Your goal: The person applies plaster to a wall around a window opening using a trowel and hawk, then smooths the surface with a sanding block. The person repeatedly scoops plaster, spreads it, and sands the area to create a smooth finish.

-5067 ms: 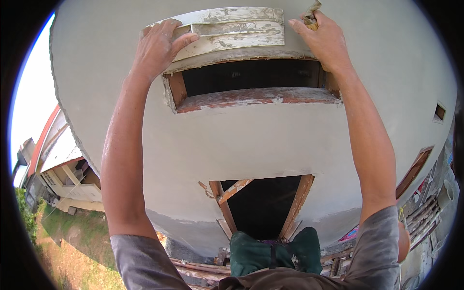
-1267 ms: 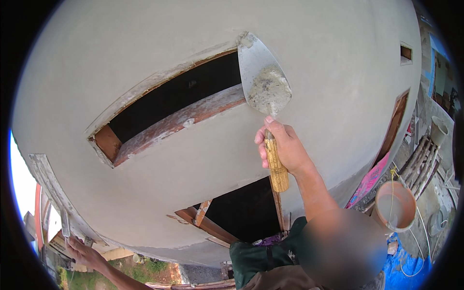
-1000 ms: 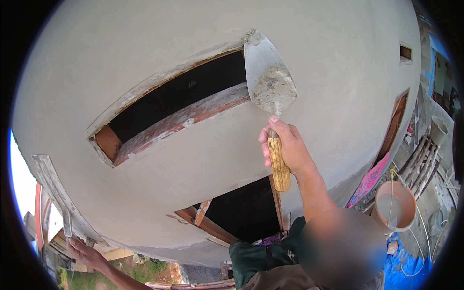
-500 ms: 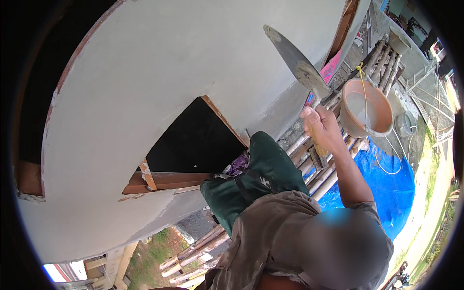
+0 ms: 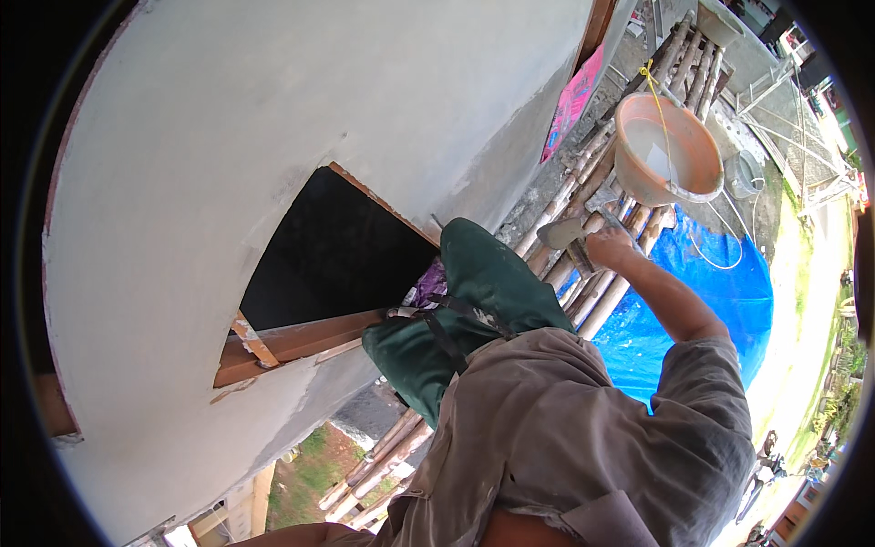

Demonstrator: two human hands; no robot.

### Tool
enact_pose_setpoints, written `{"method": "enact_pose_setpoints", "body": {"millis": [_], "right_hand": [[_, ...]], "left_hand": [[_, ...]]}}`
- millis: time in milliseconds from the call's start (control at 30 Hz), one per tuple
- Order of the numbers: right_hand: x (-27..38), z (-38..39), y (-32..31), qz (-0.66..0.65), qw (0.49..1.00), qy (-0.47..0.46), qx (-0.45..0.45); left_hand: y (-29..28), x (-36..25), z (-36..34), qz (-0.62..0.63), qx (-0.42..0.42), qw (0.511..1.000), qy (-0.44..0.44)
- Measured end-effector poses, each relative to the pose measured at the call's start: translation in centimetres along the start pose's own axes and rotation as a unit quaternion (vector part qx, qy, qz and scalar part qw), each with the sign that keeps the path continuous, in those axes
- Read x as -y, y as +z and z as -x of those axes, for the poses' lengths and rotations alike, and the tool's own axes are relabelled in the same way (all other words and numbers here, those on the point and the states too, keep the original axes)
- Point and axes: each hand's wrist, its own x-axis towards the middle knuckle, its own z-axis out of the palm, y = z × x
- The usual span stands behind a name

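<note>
My right hand [image 5: 611, 247] is closed round the handle of a trowel [image 5: 559, 232]. The trowel's mortar-smeared blade points left, low over the wooden poles [image 5: 594, 314] of a scaffold platform. A greyish piece beside the hand is partly covered, and I cannot make out its kind. Just beyond the hand stands an orange basin [image 5: 629, 146] with grey contents and a yellow cord over its rim. To the left rises a pale plastered wall [image 5: 182, 182] with a dark, wood-framed opening [image 5: 328, 255]. My left hand is outside the picture.
Blue sheeting [image 5: 720, 301] spreads beside the poles on the right. A clear bucket [image 5: 746, 173] and a second basin [image 5: 720, 25] stand farther off. A pink printed sheet [image 5: 574, 102] lies along the wall's base. My green-trousered legs are by the opening, next to a purple bag [image 5: 427, 284].
My right hand has brought the trowel down from its raised position by the wall to low over the poles. The view has shifted, so the wall and basin sit farther left.
</note>
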Motion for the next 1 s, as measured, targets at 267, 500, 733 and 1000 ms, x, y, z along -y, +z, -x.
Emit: {"method": "enact_pose_setpoints", "body": {"millis": [267, 500, 733, 1000], "right_hand": [[-5.3, 2.8, -7.4, -0.104, 0.988, -0.049, 0.099], [-1.4, 3.5, -10.1, -0.499, 0.848, -0.104, -0.144], [5.5, 9.4, -32.9, -0.504, 0.508, -0.359, -0.599], [15.0, 22.0, -51.8, -0.552, 0.296, -0.452, -0.635]], "left_hand": [[0.5, 0.2, -2.0, -0.006, -0.005, 1.0, -0.001], [1.0, -1.9, -8.8, -0.084, -0.017, 0.996, -0.012], [12.7, -13.3, -14.3, 0.094, 0.103, 0.968, 0.211], [20.6, -23.6, -12.7, 0.063, 0.208, 0.899, 0.38]]}}
